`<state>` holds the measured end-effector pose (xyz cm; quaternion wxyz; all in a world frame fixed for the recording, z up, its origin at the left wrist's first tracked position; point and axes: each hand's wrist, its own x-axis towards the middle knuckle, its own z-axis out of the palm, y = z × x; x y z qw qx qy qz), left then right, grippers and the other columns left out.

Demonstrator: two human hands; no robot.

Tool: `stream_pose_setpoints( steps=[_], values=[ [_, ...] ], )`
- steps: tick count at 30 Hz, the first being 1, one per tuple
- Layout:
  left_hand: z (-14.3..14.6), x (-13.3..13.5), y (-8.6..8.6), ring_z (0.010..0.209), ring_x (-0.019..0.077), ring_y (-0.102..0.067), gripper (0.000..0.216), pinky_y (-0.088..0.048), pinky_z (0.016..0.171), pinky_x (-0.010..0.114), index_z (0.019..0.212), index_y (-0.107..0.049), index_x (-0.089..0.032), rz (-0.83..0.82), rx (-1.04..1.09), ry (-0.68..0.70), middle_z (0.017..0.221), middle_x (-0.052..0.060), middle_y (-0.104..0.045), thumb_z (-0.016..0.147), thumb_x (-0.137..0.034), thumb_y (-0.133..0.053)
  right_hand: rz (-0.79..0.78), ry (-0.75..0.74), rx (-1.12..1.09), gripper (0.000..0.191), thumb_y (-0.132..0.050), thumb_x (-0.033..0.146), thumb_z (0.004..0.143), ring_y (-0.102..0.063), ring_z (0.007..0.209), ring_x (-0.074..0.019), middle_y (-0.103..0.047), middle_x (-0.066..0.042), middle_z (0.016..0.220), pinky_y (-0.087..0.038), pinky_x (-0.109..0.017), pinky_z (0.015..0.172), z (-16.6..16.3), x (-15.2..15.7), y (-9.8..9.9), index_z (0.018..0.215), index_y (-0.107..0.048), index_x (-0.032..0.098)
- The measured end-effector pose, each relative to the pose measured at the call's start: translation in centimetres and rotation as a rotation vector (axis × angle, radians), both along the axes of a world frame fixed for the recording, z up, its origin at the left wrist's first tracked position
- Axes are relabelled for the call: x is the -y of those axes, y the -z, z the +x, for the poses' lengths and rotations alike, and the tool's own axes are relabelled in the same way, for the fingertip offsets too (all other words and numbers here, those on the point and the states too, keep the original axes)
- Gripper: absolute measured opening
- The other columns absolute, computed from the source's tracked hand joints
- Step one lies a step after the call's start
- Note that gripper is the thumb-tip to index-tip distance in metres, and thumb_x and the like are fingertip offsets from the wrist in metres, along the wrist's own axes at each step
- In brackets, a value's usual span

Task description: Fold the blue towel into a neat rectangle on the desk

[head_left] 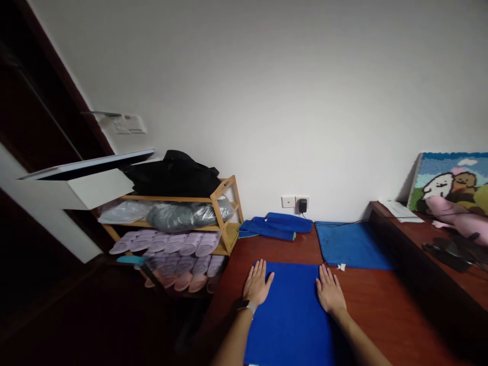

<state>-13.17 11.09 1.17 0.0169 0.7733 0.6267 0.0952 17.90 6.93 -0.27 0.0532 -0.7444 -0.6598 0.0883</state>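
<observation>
A bright blue cloth (292,315) lies spread flat on the reddish-brown wooden table (375,297). My left hand (257,285) rests palm down on its left edge, fingers stretched out and thumb apart. On the opposite edge lies my right hand (330,290), also flat with the fingers extended. Neither hand grips the fabric. A watch (247,305) is on my left wrist. Behind, against the wall, sit crumpled blue cloths (276,226) with green edging. A folded lighter blue cloth (353,246) with a white tag (341,267) lies to the right.
A wooden rack (224,218) on the left holds lilac slippers (186,244), plastic-wrapped bundles and a black bag (175,175). A charger (302,205) is plugged into the wall, its cable running right. A raised shelf (406,231) bears a pink plush toy (459,218) and a picture (453,178).
</observation>
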Motion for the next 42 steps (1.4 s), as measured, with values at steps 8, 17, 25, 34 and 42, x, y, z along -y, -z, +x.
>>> stream_pose_setpoints(
  steps=[8, 17, 25, 34, 42],
  values=[
    [0.3, -0.4, 0.2, 0.155, 0.0256, -0.023, 0.082, -0.018, 0.127, 0.047, 0.159, -0.031, -0.01, 0.011, 0.007, 0.002, 0.166, 0.012, -0.029, 0.102, -0.065, -0.012, -0.057, 0.023, -0.062, 0.07, -0.01, 0.047, 0.102, -0.011, 0.157, -0.0197, -0.013, -0.002, 0.17, -0.012, -0.041, 0.127, -0.8, 3.2, -1.0, 0.162, -0.015, 0.012],
    [-0.3, -1.1, 0.4, 0.155, 0.0265, -0.023, 0.079, -0.021, 0.126, 0.05, 0.16, -0.029, -0.012, -0.027, -0.043, -0.001, 0.167, 0.012, -0.027, 0.103, -0.064, -0.015, -0.005, 0.009, -0.098, 0.068, -0.012, 0.045, 0.102, -0.009, 0.157, -0.0182, -0.013, -0.001, 0.169, -0.008, -0.039, 0.128, -0.9, 5.5, -1.1, 0.161, -0.016, 0.012],
    [9.2, 2.7, -1.1, 0.155, 0.0218, -0.022, 0.067, -0.023, 0.127, 0.045, 0.162, -0.022, -0.017, 0.116, 0.076, 0.252, 0.168, 0.007, -0.027, 0.107, -0.053, -0.015, -0.017, 0.011, -0.127, 0.068, -0.012, 0.044, 0.101, -0.007, 0.157, -0.0183, -0.011, -0.001, 0.17, -0.006, -0.038, 0.128, -1.0, 5.5, -1.9, 0.161, -0.014, 0.012],
    [13.2, 7.5, 0.7, 0.156, 0.021, -0.021, 0.066, -0.02, 0.129, 0.046, 0.162, -0.022, -0.021, -0.052, 0.078, 0.382, 0.168, 0.003, -0.025, 0.106, -0.053, -0.011, 0.013, -0.015, -0.112, 0.067, -0.015, 0.042, 0.101, -0.009, 0.157, -0.0203, -0.016, -0.004, 0.169, -0.007, -0.04, 0.128, -0.8, 5.6, -1.2, 0.161, -0.02, 0.012],
    [-0.9, 7.5, 0.5, 0.155, 0.0249, -0.024, 0.078, -0.024, 0.126, 0.047, 0.161, -0.027, -0.015, -0.009, 0.0, -0.027, 0.167, 0.009, -0.026, 0.103, -0.065, -0.015, 0.013, 0.007, -0.102, 0.069, -0.011, 0.045, 0.102, -0.009, 0.157, -0.0184, -0.014, -0.003, 0.17, -0.006, -0.039, 0.128, -0.9, 5.6, -1.1, 0.161, -0.016, 0.011]
  ],
)
